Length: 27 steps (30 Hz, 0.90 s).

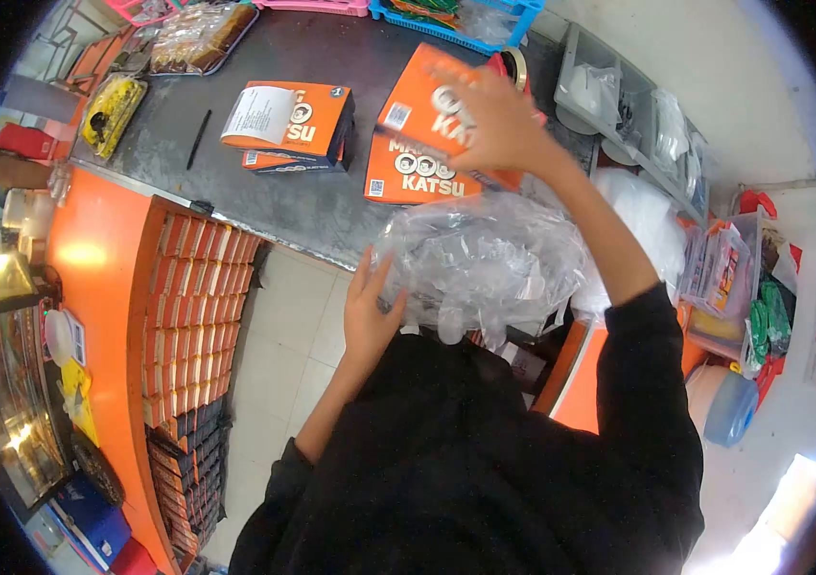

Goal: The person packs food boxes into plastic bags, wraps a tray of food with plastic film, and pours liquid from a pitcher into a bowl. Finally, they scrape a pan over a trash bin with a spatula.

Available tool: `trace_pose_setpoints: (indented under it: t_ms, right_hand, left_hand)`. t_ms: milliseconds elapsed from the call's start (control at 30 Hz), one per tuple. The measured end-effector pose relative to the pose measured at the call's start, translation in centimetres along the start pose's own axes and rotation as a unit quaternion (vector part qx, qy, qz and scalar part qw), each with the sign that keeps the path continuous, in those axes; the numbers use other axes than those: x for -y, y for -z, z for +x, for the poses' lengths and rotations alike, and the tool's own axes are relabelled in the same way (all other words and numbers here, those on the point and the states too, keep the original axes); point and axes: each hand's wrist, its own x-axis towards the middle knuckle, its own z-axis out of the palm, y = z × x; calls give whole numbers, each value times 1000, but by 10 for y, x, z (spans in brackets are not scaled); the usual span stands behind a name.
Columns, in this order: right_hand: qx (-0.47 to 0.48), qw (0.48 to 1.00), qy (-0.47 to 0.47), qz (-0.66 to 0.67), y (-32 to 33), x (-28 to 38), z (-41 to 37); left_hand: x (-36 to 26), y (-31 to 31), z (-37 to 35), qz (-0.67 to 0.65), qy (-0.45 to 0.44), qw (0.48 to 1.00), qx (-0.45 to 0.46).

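Right grip [496, 123] clamped on orange box [418, 84] — left grip [370, 309] splayed apart, flat against clear plastic bags [485, 259]

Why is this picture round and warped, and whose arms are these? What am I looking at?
There is no machine here. A person wears a camera on the head that looks down through a wide lens, which gives the round, bent view. The black sleeves are that person's own. The left hand presses open fingers against a crumpled clear plastic bag bundle. The right hand lies on an orange flat cardboard box printed KATSU; whether it grips is unclear. On the grey metal counter lie a stack of orange boxes, a white paper slip and a black pen.
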Motion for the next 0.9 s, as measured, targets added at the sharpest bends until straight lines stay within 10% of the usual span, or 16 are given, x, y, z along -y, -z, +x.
trace_pose_setpoints:
  t_ms: [67,233,367,600,667,733,800,867,900]
  right_hand:
    - [-98,992,28,-76,47,19,-26]
    - [74,991,-111,4,80,64,-124]
    - [183,929,-295,129,10,59,-171]
    - [63,911,-405,-36,-129,83,-146]
    - [38,903,-407,-129,-171,77,-161]
    - [-83,909,-404,62,-183,68,-178]
    - [-45,915,-401,-7,-159,79,-168]
    - [-13,915,-395,-80,-127,88,-153]
    - [24,907,-420,-39,-113,91,-146]
  left_hand:
    - [5,-2,8,25,-13,999,19]
    - [0,2,21,12,-49,998,46]
    - [-3,3,19,-3,-51,996,73]
    - [-15,-11,0,-7,-135,979,150]
    - [2,-22,-14,-143,-185,827,511]
    - [-30,29,-8,-207,-432,808,342]
    - [0,46,-21,-114,-194,858,463]
    - [-15,20,-20,-189,-47,981,-1]
    - [6,4,-23,-245,57,965,77]
